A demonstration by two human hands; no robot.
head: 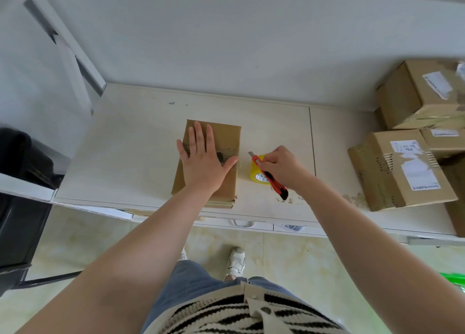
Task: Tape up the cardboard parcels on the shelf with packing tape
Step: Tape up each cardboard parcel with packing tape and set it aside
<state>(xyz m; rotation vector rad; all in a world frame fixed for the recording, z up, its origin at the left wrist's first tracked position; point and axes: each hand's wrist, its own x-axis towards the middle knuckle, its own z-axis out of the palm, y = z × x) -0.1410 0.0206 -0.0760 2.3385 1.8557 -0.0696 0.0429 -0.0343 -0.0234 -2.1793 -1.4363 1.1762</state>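
Nearest the viewer, two bare forearms are reaching forward from a person standing at a white shelf (120,137). Just beyond the wrists, the left hand (201,157) is lying flat, fingers straight and spread, pressing down on a small cardboard parcel (227,142); this is probably steadying it and smoothing the strip of tape crossing its top under the palm. Beside the left thumb tip, the right hand (281,167) is curling its fingers around a red utility knife (270,177), blade tip pointing away toward the parcel. Under the right fingers, a yellow packing tape roll (256,175) is resting on the shelf, likely so the tape can be cut close to the parcel's edge. Well beyond the right hand's knuckles, stacked parcels (402,167) bearing torn labels are waiting.
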